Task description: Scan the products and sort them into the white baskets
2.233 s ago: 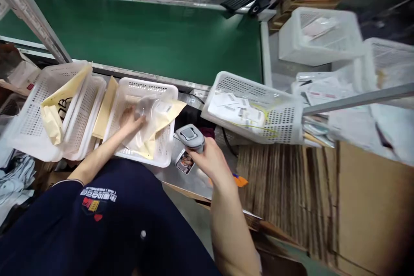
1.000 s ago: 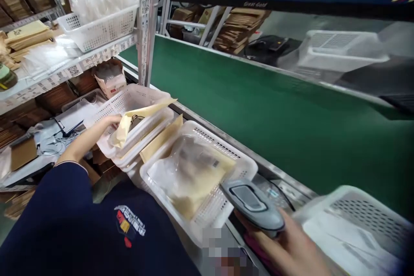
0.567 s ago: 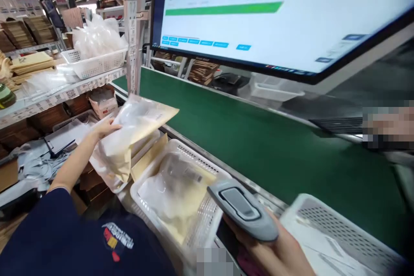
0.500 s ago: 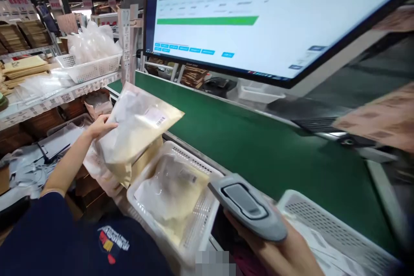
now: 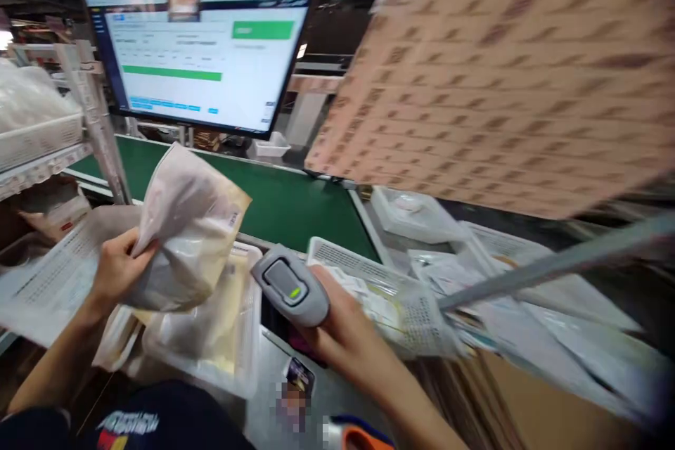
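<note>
My left hand (image 5: 117, 268) grips a clear plastic packet with a yellow paper backing (image 5: 184, 232), lifted above the white baskets with its barcode label turned toward the right. My right hand (image 5: 345, 337) holds a grey handheld barcode scanner (image 5: 291, 285), its green light lit, its nose pointing at the packet a short way off. Below the packet a white perforated basket (image 5: 247, 373) holds another clear packet on yellow paper.
A monitor (image 5: 205, 49) with green bars hangs above the green conveyor belt (image 5: 274, 200). A second white basket (image 5: 416, 302) with labels sits to the right. A large printed cardboard sheet (image 5: 506, 77) fills the upper right. Shelving stands at the left.
My left hand took a packet out of the left basket and raised it toward the scanner. My view swung up and right, and the scanner's green light came on.
</note>
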The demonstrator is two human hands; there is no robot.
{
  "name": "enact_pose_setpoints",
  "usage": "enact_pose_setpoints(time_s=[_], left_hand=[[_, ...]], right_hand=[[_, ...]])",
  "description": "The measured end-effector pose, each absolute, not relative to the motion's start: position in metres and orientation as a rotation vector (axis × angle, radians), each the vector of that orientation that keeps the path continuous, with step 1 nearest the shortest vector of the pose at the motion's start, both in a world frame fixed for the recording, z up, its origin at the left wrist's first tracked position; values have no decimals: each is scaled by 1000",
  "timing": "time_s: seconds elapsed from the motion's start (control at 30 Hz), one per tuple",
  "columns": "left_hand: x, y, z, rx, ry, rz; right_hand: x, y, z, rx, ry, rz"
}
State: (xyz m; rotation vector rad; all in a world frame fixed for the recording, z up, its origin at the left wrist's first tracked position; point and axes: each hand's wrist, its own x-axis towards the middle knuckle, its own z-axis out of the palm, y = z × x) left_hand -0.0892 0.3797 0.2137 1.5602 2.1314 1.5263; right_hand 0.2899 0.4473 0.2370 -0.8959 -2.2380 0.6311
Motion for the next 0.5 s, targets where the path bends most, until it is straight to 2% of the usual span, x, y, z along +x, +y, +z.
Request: enact_pose_setpoints(time_s=[0.13,0.2,0.27,0.37,0.5], left_hand=[[-87,401,165,1409,2115,1279],[-87,423,122,1452,2122,1103],[-79,443,71,1677,2273,1089],[-56,458,-6,2064,2361,987],[-13,452,-84,2438,2086,617]], right_hand=[[333,431,233,-973,-2146,575],[364,438,238,-1073,-2049,465],[403,455,250,-1199,-1814,336],[465,496,278,-1306,-1331,185],[527,562,334,-1304,-969,161]])
